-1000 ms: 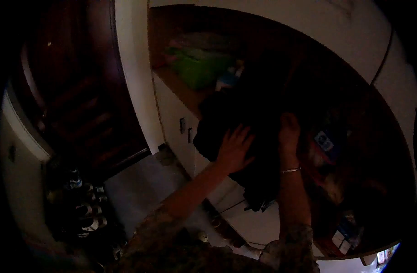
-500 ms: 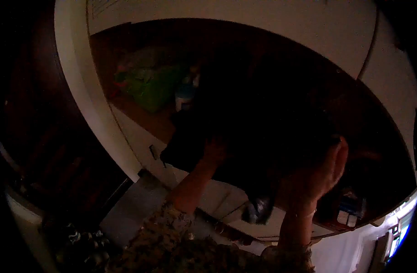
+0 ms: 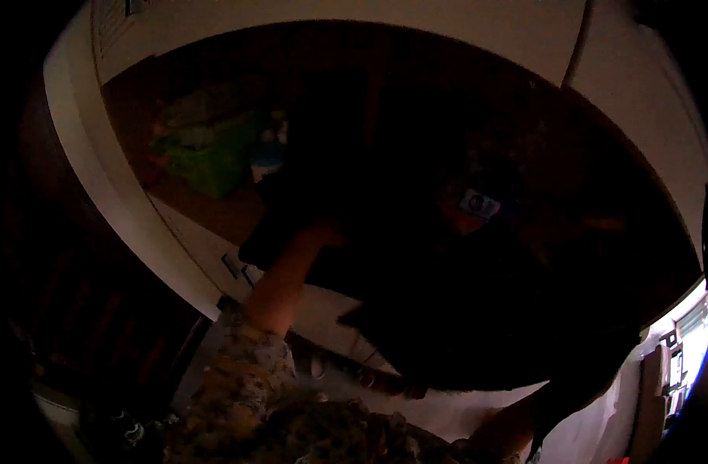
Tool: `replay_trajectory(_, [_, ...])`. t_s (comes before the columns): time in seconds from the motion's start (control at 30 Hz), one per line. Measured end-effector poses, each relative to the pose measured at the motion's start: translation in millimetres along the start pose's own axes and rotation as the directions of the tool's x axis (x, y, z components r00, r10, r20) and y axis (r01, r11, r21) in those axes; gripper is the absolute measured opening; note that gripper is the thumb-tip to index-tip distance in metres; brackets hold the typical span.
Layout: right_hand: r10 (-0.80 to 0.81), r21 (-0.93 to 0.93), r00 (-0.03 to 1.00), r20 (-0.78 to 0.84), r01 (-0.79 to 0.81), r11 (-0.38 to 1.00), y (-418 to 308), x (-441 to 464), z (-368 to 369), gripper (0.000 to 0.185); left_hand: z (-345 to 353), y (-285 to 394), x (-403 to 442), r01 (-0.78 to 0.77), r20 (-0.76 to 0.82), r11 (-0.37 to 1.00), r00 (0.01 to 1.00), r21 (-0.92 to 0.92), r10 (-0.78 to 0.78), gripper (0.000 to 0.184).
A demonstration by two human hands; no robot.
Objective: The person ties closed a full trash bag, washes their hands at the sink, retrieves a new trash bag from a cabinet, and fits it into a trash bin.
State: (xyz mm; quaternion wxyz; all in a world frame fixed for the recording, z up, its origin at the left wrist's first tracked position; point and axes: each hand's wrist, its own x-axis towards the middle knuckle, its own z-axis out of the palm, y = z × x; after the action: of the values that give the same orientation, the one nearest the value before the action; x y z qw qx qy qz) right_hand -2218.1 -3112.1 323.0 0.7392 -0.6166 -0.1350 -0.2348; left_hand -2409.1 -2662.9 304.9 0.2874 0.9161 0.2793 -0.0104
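A large black cloth [image 3: 478, 325] lies over the wooden counter and hangs down past its front edge; its folds are lost in the dark. My left hand [image 3: 323, 232] rests on or against the cloth at the left part of the counter, with its fingers too dark to make out. At the lower right the cloth drapes over my right hand, so only the wrist and forearm [image 3: 516, 421] show below it. Whether the fingers there are closed on the cloth is hidden.
On the counter's left stand a green basket or bag [image 3: 215, 155] and a blue-and-white bottle [image 3: 267, 155]. A small package with a white label [image 3: 480, 203] sits farther back. White cabinets [image 3: 447, 42] line the top, and a bright window [image 3: 698, 332] shows at right.
My right hand has moved down and right, and the black cloth now spreads over it and the counter's front edge. The labelled package has come into sight. The view has shifted slightly right.
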Motion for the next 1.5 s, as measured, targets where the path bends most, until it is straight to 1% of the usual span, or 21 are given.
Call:
replay_trajectory(0.13, [0.057, -0.011, 0.997, 0.053, -0.057, 0.998, 11, -7, -1, 0.040, -38, 16, -31, -0.006, 0.125, 0.996, 0.992, 0.090, -0.006, 0.069])
replay_trajectory(0.23, [0.095, 0.003, 0.991, 0.091, -0.096, 0.995, 21, -16, 6, 0.041, -29, -19, -31, 0.007, -0.079, 0.991, 0.997, 0.137, 0.004, 0.074])
replay_trajectory(0.3, [0.125, 0.024, 0.985, 0.123, -0.129, 0.991, 24, -19, 9, 0.041, -27, 6, -51, 0.357, -0.494, 0.714, 0.869, 0.603, -0.017, 0.079])
replay_trajectory(0.33, [0.139, 0.039, 0.981, 0.138, -0.146, 0.989, 25, -21, 13, 0.042, -26, 1, -47, 0.363, -0.492, 0.709, 0.870, 0.605, -0.025, 0.079])
replay_trajectory(0.43, [0.175, 0.074, 0.955, 0.240, -0.197, 0.978, 17, -31, 25, 0.042, -23, -10, -48, 0.252, -0.337, 0.856, 0.936, 0.451, -0.098, 0.081])
replay_trajectory(0.5, [0.187, 0.107, 0.904, 0.385, -0.244, 0.964, 4, -45, 43, 0.043, -19, 1, -73, -0.199, -0.198, 0.973, 0.955, 0.121, 0.220, 0.061])
replay_trajectory(0.57, [0.173, 0.111, 0.782, 0.599, -0.295, 0.949, -23, -69, 73, 0.044, -7, -36, -43, -0.232, -0.190, 0.970, 0.952, 0.073, 0.242, 0.063])
replay_trajectory(0.63, [-0.051, 0.070, 0.515, 0.856, -0.019, 0.997, -53, -109, 124, 0.045, -10, -56, -25, -0.275, -0.188, 0.961, 0.943, 0.025, 0.275, 0.066])
replay_trajectory(0.67, [-0.292, 0.174, 0.334, 0.896, 0.341, 0.924, -78, -130, 160, 0.055, -26, -55, -28, -0.209, -0.184, 0.971, 0.956, 0.119, 0.228, 0.056])
replay_trajectory(0.73, [-0.024, -0.110, 0.235, 0.972, 0.538, 0.836, -97, -167, 205, 0.065, -42, -44, -27, -0.146, -0.179, 0.964, 0.966, 0.221, 0.188, 0.047])
replay_trajectory(0.77, [-0.021, -0.116, 0.244, 0.970, 0.535, 0.837, -88, -170, 217, 0.065, -35, -42, -23, -0.119, -0.143, 0.957, 0.976, 0.266, 0.161, 0.041])
replay_trajectory(0.8, [0.190, -0.275, 0.202, 0.961, 0.613, 0.741, -81, -168, 229, 0.071, -30, -40, -19, -0.089, -0.113, 0.947, 0.985, 0.309, 0.129, 0.035])
replay_trajectory(0.83, [0.294, -0.344, 0.189, 0.937, 0.650, 0.678, -65, -164, 231, 0.074, -29, -29, -26, -0.089, -0.113, 0.947, 0.985, 0.310, 0.130, 0.035])
replay_trajectory(0.87, [0.394, -0.398, 0.175, 0.902, 0.691, 0.604, -48, -161, 233, 0.077, -28, -20, -39, -0.217, -0.156, 0.931, 0.950, 0.293, 0.271, 0.034])
replay_trajectory(0.9, [0.377, -0.388, 0.169, 0.911, 0.661, 0.642, -25, -156, 235, 0.076, -33, -12, -57, -0.341, -0.205, 0.896, 0.892, 0.283, 0.404, 0.033])
replay_trajectory(1.03, [0.278, -0.350, 0.213, 0.937, 0.600, 0.719, 5, -149, 242, 0.069, -55, -7, -125, -0.284, -0.351, 0.920, 0.861, 0.269, 0.368, 0.045])
replay_trajectory(1.1, [0.267, -0.362, 0.245, 0.932, 0.599, 0.715, 3, -149, 246, 0.067, -60, 7, -154, -0.216, -0.382, 0.914, 0.857, 0.343, 0.346, 0.072])
replay_trajectory(1.13, [0.260, -0.373, 0.270, 0.927, 0.600, 0.708, 2, -151, 247, 0.064, -56, 8, -153, -0.217, -0.383, 0.914, 0.856, 0.342, 0.347, 0.072])
replay_trajectory(1.2, [0.273, -0.377, 0.259, 0.926, 0.632, 0.678, 3, -154, 250, 0.064, -41, 10, -143, -0.263, -0.290, 0.715, 0.782, 0.648, 0.551, 0.096])
replay_trajectory(1.37, [0.166, -0.306, 0.277, 0.946, 0.601, 0.738, 17, -144, 250, 0.059, -29, -23, -110, -0.183, -0.218, 0.754, 0.891, 0.631, 0.399, 0.105])
replay_trajectory(1.5, [0.322, -0.454, 0.322, 0.890, 0.685, 0.569, -24, -139, 240, 0.049, -16, -48, -105, -0.217, -0.237, 0.795, 0.881, 0.567, 0.410, 0.099])
